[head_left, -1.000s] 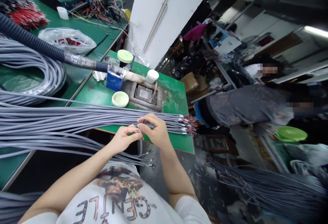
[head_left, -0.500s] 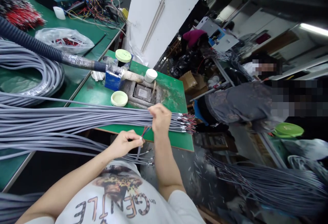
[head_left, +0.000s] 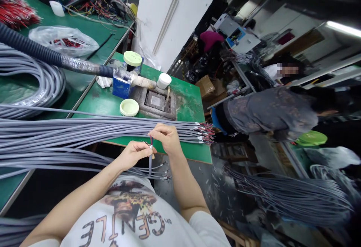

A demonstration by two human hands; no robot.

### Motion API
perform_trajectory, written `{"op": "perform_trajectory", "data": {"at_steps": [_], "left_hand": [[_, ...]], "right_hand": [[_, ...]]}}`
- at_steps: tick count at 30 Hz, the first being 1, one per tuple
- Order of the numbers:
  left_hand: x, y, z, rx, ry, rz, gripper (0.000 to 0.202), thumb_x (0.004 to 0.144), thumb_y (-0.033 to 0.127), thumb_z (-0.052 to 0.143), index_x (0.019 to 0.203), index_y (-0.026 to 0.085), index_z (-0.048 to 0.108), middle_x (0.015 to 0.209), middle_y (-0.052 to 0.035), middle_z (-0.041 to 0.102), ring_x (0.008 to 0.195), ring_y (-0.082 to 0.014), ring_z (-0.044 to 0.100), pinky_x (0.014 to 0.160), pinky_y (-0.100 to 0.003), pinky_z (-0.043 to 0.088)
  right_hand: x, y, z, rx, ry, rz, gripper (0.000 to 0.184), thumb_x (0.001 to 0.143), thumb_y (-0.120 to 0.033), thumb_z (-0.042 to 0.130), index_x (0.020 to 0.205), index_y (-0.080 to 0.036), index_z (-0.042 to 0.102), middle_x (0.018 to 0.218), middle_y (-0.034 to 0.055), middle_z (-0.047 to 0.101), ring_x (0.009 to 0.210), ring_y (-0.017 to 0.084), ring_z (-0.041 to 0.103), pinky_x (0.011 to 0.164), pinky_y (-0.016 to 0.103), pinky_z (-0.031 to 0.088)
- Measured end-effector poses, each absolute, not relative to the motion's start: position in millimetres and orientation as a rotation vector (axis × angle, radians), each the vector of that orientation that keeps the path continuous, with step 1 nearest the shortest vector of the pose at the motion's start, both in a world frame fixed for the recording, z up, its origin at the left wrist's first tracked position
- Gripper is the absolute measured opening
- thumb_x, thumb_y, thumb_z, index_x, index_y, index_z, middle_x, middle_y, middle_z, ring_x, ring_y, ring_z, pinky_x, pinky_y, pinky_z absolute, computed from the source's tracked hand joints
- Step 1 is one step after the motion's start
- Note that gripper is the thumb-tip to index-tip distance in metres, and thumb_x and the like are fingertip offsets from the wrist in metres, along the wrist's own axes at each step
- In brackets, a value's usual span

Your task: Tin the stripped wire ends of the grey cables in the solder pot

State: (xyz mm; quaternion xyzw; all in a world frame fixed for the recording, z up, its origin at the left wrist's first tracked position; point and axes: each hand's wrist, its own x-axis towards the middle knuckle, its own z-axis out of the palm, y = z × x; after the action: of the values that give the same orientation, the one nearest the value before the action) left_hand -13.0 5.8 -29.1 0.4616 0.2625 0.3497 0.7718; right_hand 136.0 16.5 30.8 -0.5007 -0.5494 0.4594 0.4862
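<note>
Between the thumb and fingers of my left hand [head_left: 135,154] is the end of a grey cable [head_left: 150,165], pinched near its white band. Thin coloured wires [head_left: 151,140] fan up out of that end. My right hand [head_left: 167,137] is closed on the tips of these wires, just above the left fingertips. Behind both hands a thick bundle of grey cables [head_left: 93,128] lies across the green bench, its stripped red and dark wire ends [head_left: 207,132] at the right. More cables [head_left: 84,160] run below my left hand.
A small metal-framed pot [head_left: 158,102] sits beyond the bundle, with a suction hose [head_left: 81,66] over it. Around it stand a pale green lid [head_left: 129,107], a white jar [head_left: 164,80] and a blue box [head_left: 121,87]. People work at the right; another cable bundle [head_left: 293,194] lies there.
My right hand has come down and left from over the bundle to the wires at my left fingertips. The held cable end now points upright. The view has shifted slightly.
</note>
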Motion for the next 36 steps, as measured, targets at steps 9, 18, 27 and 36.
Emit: {"op": "perform_trajectory", "data": {"at_steps": [9,18,27,36], "left_hand": [[-20.2,9.1,-30.6,0.961,0.657,0.857,0.024,0.068,0.039,0.076,0.064,0.015,0.074,0.073,-0.0065,0.072,0.068,-0.0151,0.061,0.072,-0.027,0.048],[-15.5,6.2,-34.0,1.139,0.747,0.959,0.014,0.069,0.030,0.074,0.068,0.016,0.074,0.064,-0.0006,0.061,0.061,-0.0108,0.052,0.063,-0.025,0.041],[-20.9,8.1,-36.2,0.819,0.709,0.969,0.024,0.067,0.039,0.077,0.065,0.015,0.073,0.065,-0.0038,0.069,0.062,-0.0124,0.058,0.065,-0.025,0.046],[-20.0,10.9,-32.7,0.614,0.667,0.893,0.033,0.057,0.042,0.083,0.070,0.014,0.074,0.061,-0.0039,0.068,0.053,-0.0092,0.054,0.059,-0.023,0.044]], "right_hand": [[150.2,31.8,35.1,-1.325,-1.151,0.819,0.024,0.070,-0.033,0.065,0.052,-0.018,0.063,0.049,-0.0029,0.049,0.047,0.009,0.039,0.048,0.024,0.032],[128.4,4.4,50.3,-1.453,-1.800,0.550,0.023,0.080,-0.026,0.064,0.059,-0.019,0.067,0.056,-0.0005,0.057,0.057,0.012,0.050,0.060,0.027,0.040],[139.1,8.0,37.6,-1.404,-1.500,0.764,0.021,0.077,-0.031,0.064,0.060,-0.020,0.071,0.052,-0.0011,0.056,0.051,0.012,0.049,0.052,0.026,0.040],[137.3,1.0,39.1,-1.422,-1.551,0.627,0.015,0.077,-0.027,0.066,0.064,-0.021,0.071,0.060,-0.0002,0.061,0.057,0.013,0.053,0.056,0.026,0.042]]}}
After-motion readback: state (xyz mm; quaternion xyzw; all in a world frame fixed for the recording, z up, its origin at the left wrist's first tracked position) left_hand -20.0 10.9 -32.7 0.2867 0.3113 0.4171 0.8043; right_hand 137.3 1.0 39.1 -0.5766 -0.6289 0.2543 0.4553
